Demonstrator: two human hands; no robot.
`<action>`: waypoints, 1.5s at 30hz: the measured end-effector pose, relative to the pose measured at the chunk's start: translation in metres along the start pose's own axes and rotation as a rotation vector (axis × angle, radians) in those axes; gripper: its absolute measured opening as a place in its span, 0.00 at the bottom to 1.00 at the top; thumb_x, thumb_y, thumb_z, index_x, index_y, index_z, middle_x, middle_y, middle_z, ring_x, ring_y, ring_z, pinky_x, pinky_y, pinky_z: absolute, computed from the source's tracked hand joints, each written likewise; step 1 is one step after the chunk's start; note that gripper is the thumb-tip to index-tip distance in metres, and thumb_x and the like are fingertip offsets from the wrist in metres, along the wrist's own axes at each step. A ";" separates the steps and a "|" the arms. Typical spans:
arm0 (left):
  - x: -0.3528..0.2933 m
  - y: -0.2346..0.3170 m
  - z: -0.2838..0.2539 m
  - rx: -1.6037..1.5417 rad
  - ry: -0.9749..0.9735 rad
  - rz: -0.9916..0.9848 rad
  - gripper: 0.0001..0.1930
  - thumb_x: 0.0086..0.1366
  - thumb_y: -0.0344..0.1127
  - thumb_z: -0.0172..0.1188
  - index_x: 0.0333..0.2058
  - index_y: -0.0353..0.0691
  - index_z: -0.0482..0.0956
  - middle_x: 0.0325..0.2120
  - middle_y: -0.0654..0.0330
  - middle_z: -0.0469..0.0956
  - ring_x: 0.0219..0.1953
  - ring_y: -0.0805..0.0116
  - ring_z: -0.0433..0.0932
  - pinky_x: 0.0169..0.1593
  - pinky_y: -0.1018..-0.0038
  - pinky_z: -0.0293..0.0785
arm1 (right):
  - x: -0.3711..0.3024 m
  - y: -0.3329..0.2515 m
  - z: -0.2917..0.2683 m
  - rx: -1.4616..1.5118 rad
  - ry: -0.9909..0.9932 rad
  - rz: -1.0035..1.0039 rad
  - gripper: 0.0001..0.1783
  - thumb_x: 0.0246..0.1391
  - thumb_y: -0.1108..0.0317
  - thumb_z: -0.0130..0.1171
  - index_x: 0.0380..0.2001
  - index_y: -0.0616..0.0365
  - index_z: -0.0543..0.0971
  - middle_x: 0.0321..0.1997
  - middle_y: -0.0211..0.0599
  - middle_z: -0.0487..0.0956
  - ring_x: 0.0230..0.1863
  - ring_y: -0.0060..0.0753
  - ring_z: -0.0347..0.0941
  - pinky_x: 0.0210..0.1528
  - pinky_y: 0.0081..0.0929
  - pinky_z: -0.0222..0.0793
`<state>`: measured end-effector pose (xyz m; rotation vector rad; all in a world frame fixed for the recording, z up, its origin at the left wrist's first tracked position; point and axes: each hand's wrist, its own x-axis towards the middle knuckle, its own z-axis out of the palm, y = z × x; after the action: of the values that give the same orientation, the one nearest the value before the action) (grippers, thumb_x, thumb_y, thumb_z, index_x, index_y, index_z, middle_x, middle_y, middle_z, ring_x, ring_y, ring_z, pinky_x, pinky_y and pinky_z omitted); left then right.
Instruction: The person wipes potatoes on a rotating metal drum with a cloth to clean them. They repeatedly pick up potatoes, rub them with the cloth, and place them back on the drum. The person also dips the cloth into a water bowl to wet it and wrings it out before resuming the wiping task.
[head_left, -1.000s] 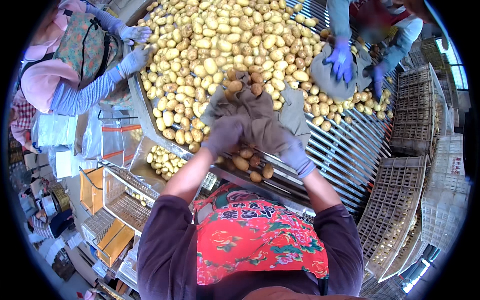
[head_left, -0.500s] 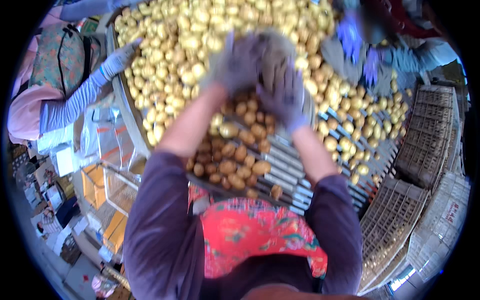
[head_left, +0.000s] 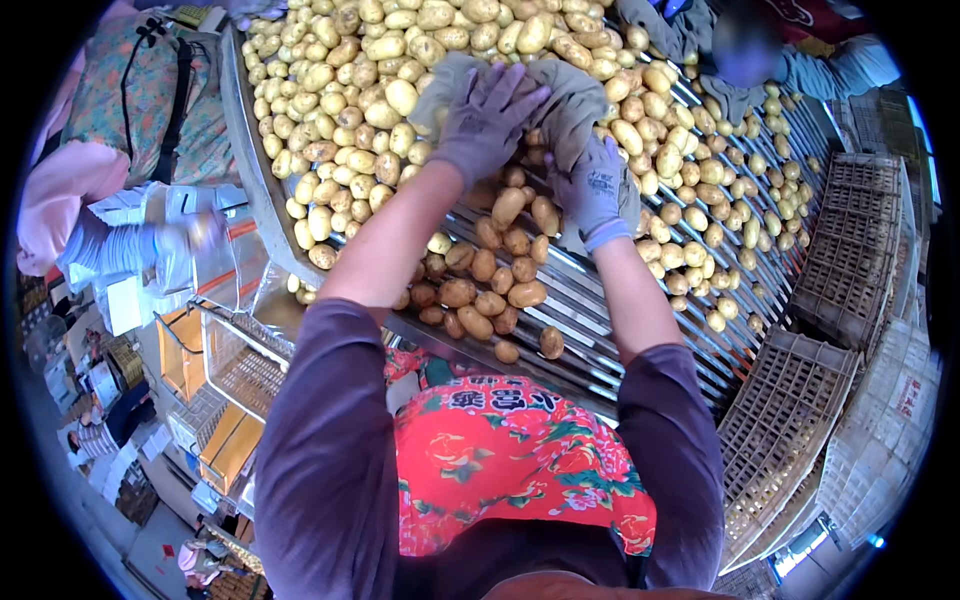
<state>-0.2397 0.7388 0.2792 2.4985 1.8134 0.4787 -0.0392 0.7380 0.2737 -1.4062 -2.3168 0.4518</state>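
on the far left a co-worker's sleeve hung by the yellow crates. the left hand and right hand, both gloved, were close together and clamped on a grey cloth sack over the roller table. darker potatoes sat spilled under it, so i'd guess the dumping was mostly done, though i couldn't tell if the sack was empty. stacked trays stood on the right.

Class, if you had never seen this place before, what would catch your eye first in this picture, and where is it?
First, the heap of yellow potatoes covering the metal roller table across the top. Next, at upper centre, the gloved left hand and right hand gripping a grey cloth sack. Low in the middle, a bright red flowered apron.
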 end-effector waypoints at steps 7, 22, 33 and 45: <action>-0.107 0.042 -0.087 -0.095 -0.236 -0.142 0.31 0.57 0.52 0.62 0.59 0.51 0.73 0.67 0.54 0.60 0.71 0.52 0.53 0.71 0.46 0.34 | -0.061 0.005 0.001 -0.067 0.104 -0.004 0.36 0.51 0.55 0.63 0.60 0.62 0.68 0.60 0.52 0.71 0.65 0.51 0.62 0.72 0.50 0.44; -0.216 0.100 -0.035 -0.091 -0.201 -0.373 0.16 0.57 0.46 0.62 0.44 0.50 0.81 0.55 0.59 0.73 0.64 0.57 0.64 0.67 0.54 0.53 | -0.073 0.001 0.020 -0.264 0.172 0.000 0.41 0.50 0.50 0.61 0.59 0.72 0.67 0.61 0.57 0.70 0.65 0.51 0.63 0.74 0.44 0.42; -0.192 0.126 -0.057 -0.152 -0.508 -0.521 0.13 0.58 0.43 0.61 0.38 0.45 0.85 0.38 0.54 0.81 0.44 0.54 0.80 0.47 0.61 0.75 | -0.078 0.008 0.032 -0.340 0.172 0.077 0.42 0.53 0.45 0.59 0.60 0.70 0.67 0.64 0.55 0.68 0.66 0.58 0.60 0.74 0.43 0.43; -0.252 0.131 -0.067 -0.784 0.017 -0.292 0.22 0.53 0.45 0.70 0.43 0.39 0.81 0.37 0.58 0.79 0.43 0.64 0.78 0.49 0.68 0.71 | -0.076 0.005 0.029 -0.332 0.177 0.083 0.40 0.52 0.46 0.60 0.58 0.68 0.69 0.61 0.53 0.70 0.65 0.50 0.62 0.74 0.43 0.44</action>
<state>-0.2056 0.4501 0.3086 1.6847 1.5321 0.9577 -0.0177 0.6706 0.2342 -1.6238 -2.2666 -0.0404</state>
